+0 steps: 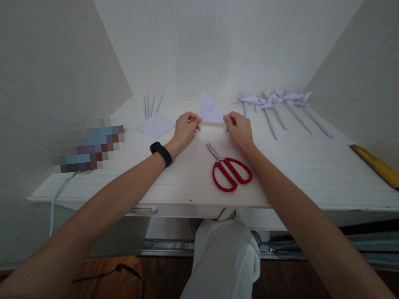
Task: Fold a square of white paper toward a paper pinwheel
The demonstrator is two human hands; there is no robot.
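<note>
A white sheet of paper folded into a triangle [211, 109] is held up between my hands, its point facing away from me. My left hand [186, 128] pinches its left corner; a black band circles that wrist. At the right corner, my right hand [239, 128] has its fingers closed on the paper. Just below the hands, scissors [227, 170] with red handles lie on the white table [181, 180], blades toward the back. To the left of my left hand lies a stack or sheet of white paper [156, 125].
Several thin paper sticks [150, 106] lie at the back left. Paper pinwheels [273, 101] on rolled sticks rest at the back right. A yellow utility knife [383, 168] lies by the right wall. A blurred-out object [90, 146] with a white cable [54, 207] sits at left.
</note>
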